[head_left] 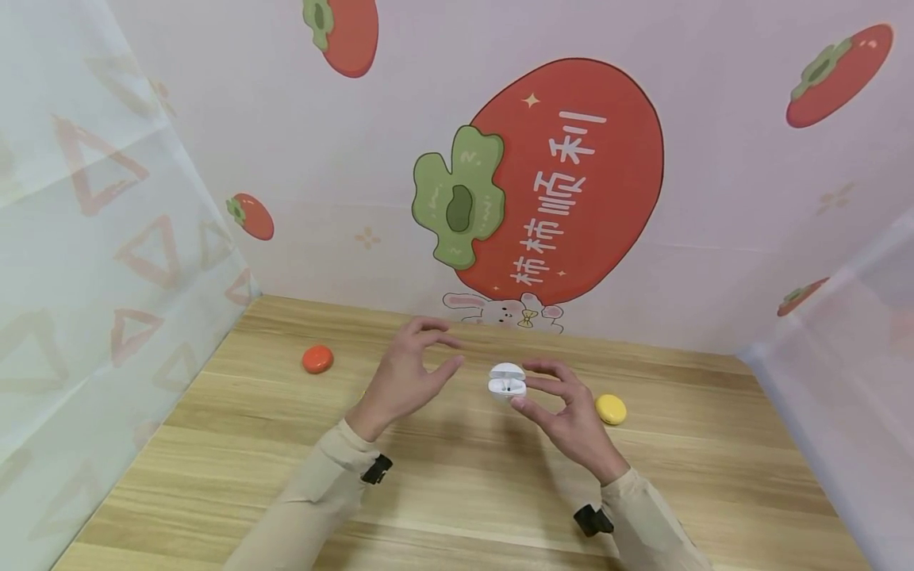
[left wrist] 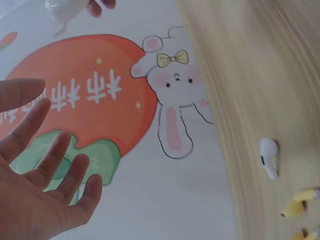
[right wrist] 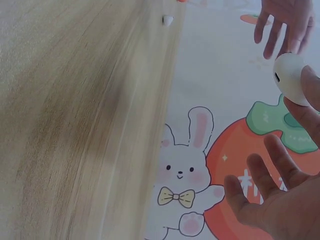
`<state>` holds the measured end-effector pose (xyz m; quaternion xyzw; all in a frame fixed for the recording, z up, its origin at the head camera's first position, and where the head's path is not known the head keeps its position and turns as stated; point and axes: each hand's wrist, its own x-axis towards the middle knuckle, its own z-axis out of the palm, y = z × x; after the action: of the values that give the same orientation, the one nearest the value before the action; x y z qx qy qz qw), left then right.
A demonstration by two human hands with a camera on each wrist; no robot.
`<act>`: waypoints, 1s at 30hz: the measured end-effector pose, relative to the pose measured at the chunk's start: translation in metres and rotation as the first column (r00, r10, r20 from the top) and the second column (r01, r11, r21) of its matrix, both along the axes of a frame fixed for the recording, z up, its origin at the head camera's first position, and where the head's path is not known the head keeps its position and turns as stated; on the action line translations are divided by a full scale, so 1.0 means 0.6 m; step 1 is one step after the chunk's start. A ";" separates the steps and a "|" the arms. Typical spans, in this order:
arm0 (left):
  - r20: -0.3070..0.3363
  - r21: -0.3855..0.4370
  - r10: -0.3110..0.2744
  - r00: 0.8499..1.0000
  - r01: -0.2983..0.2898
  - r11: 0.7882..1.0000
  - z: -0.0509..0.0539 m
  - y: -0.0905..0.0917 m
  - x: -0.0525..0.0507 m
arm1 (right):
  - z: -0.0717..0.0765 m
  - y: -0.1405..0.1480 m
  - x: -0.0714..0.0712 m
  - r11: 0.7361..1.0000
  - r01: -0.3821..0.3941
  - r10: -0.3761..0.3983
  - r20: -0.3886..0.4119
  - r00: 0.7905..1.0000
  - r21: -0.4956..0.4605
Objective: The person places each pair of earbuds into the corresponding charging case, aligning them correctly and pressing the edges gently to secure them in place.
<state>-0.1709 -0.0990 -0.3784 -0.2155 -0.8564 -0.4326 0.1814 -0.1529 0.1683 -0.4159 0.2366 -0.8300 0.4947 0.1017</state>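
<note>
My right hand (head_left: 571, 412) pinches a white earbud charging case (head_left: 507, 387) between thumb and fingers, above the table. Its lid stands raised; something small with a dark spot shows inside, though I cannot tell how many earbuds it holds. Seen from the right wrist, the case (right wrist: 289, 77) shows its rounded underside. To the left, my left hand (head_left: 405, 379) hovers with fingers spread and slightly bent, holding nothing. A loose white earbud (left wrist: 269, 156) lies on the table in the left wrist view, with yellow earbuds (left wrist: 297, 202) beside it. My left hand mostly hides these in the head view.
A round red case (head_left: 317, 359) lies on the wooden table (head_left: 443, 507) at the left. A round yellow case (head_left: 611, 409) lies just right of my right hand. Behind the table rises a printed backdrop (head_left: 321, 159), with side panels left and right.
</note>
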 end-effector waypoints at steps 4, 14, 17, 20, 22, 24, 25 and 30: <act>0.003 0.019 0.002 1.000 -0.002 1.000 -0.015 -0.016 -0.004 | -0.001 0.001 0.001 1.000 0.010 -0.010 0.001 1.000 0.009; 0.059 0.096 -0.077 0.995 0.071 0.993 -0.038 -0.035 -0.005 | 0.001 0.000 0.002 1.000 0.019 -0.019 0.009 1.000 0.007; 0.098 0.135 -0.108 0.989 0.094 0.986 -0.043 -0.034 -0.004 | 0.003 -0.002 0.001 1.000 0.023 -0.023 0.007 1.000 -0.002; 0.134 0.161 -0.128 0.983 0.105 0.981 -0.047 -0.034 -0.003 | 0.005 -0.003 0.001 1.000 0.026 -0.025 0.004 1.000 -0.008; 0.158 0.177 -0.139 0.978 0.111 0.978 -0.049 -0.035 -0.003 | 0.006 -0.004 0.001 1.000 0.026 -0.026 0.002 1.000 -0.012; 0.183 0.197 -0.154 0.971 0.118 0.973 -0.050 -0.037 -0.003 | 0.007 -0.004 0.002 1.000 0.024 -0.024 0.005 1.000 -0.017; 0.195 0.207 -0.163 0.967 0.121 0.971 -0.051 -0.039 -0.003 | 0.007 -0.004 0.002 1.000 0.023 -0.023 0.008 1.000 -0.019; 0.255 0.272 -0.180 0.950 0.109 0.956 -0.059 -0.055 -0.008 | 0.008 -0.003 0.004 1.000 0.013 -0.013 0.018 1.000 -0.027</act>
<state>-0.1758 -0.1319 -0.4135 -0.1905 -0.7926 -0.5768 0.0537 -0.1506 0.1664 -0.4112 0.2253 -0.8256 0.5074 0.1008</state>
